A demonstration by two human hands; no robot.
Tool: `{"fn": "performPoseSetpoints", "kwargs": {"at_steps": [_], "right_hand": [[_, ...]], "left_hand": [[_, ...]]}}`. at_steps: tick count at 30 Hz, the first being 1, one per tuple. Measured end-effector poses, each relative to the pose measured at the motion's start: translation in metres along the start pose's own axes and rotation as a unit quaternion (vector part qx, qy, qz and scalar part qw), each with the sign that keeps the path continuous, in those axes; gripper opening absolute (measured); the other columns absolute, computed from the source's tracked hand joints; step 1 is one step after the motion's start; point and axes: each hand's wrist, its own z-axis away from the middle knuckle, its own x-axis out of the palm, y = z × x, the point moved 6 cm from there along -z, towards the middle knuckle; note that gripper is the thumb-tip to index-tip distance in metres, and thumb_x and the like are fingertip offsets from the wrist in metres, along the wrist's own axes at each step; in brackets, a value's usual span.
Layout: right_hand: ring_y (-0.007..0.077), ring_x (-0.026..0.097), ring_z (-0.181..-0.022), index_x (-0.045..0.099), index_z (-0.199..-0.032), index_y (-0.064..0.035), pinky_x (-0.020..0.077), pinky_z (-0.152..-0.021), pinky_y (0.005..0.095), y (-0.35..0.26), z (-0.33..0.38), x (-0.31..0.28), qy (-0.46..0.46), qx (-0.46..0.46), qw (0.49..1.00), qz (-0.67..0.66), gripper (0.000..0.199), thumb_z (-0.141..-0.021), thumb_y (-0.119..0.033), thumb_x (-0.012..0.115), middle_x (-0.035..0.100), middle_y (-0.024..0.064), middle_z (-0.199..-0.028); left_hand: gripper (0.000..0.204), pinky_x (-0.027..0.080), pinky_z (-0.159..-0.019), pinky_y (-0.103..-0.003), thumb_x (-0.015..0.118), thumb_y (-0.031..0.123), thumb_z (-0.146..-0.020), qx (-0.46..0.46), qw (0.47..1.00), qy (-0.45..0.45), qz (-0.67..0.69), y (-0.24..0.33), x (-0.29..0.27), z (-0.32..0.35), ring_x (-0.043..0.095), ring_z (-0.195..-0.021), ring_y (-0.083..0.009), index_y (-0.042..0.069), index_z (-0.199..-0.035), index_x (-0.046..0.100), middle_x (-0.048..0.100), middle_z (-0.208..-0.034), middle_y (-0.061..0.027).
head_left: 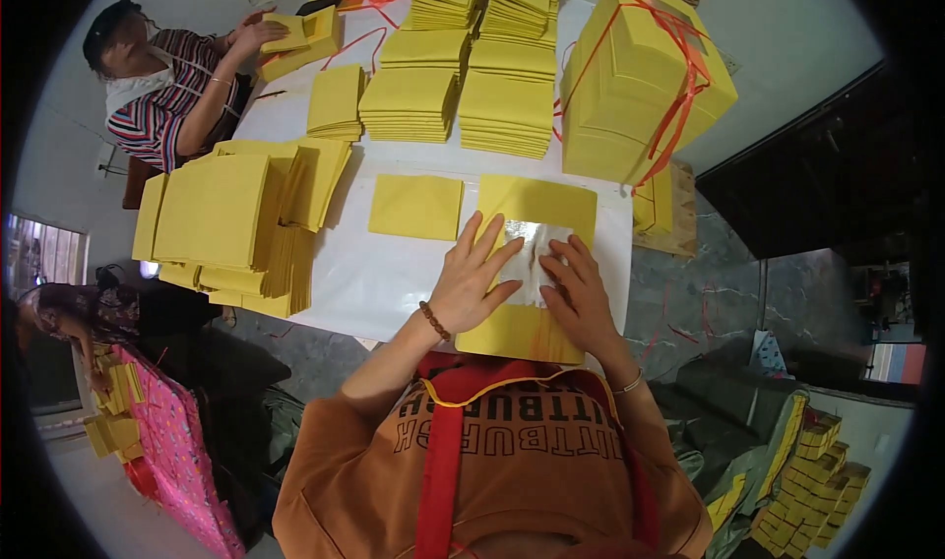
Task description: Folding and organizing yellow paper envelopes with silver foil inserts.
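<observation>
Light was bright and even, with glare on the silver foil (533,254). Fisheye edges bent and darkened.

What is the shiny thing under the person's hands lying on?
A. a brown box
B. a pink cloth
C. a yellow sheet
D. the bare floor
C: the silver foil lies on a yellow sheet on the white table, with the left hand and right hand pressing flat on it.
</observation>
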Motion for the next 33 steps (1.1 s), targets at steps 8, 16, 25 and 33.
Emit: {"fn": "performPoseSetpoints", "kwargs": {"at_steps": [8,16,25,33], "right_hand": [[0.0374,0.034,-0.129,0.056,-0.117,-0.0068,0.0335,-0.102,0.0438,0.0021,-0.0016,-0.0008,-0.006,-0.01,1.0,0.005,0.038,-0.081,-0.015,0.064,0.046,0.0121,-0.131],[0.0375,0.034,-0.129,0.057,-0.117,-0.0066,0.0336,-0.102,0.0444,0.0013,-0.0008,-0.0018,-0.001,-0.003,1.0,-0.004,0.037,-0.081,-0.016,0.064,0.046,0.0117,-0.131],[0.0374,0.035,-0.128,0.057,-0.116,-0.0065,0.0342,-0.102,0.0441,0.0015,-0.0024,0.0,-0.004,0.002,1.0,-0.008,0.036,-0.082,-0.015,0.063,0.047,0.0113,-0.13],[0.037,0.035,-0.128,0.058,-0.115,-0.0067,0.0347,-0.101,0.0436,0.0005,0.0011,0.0005,-0.01,0.018,1.0,-0.022,0.035,-0.082,-0.016,0.062,0.047,0.0114,-0.13]], "left_hand": [[0.051,0.027,-0.103,-0.049,0.063,0.026,-0.084,-0.006,1.0,-0.006,0.003,0.0007,-0.0015,-0.0021,0.016,-0.136,-0.04,0.011,-0.13,0.048,0.026,-0.147,-0.0174],[0.051,0.022,-0.108,-0.047,0.062,0.022,-0.084,-0.014,1.0,-0.015,0.022,0.0013,-0.0014,-0.0023,0.015,-0.136,-0.0414,0.011,-0.131,0.047,0.025,-0.147,-0.0184],[0.048,0.028,-0.102,-0.048,0.062,0.023,-0.084,-0.014,1.0,0.013,0.015,-0.0023,-0.002,0.0002,0.02,-0.135,-0.0392,0.011,-0.129,0.049,0.03,-0.145,-0.0167],[0.047,0.03,-0.101,-0.048,0.061,0.022,-0.085,-0.018,1.0,0.019,-0.005,0.0035,-0.0056,0.0045,0.022,-0.135,-0.0379,0.011,-0.129,0.05,0.034,-0.143,-0.0164]]}}
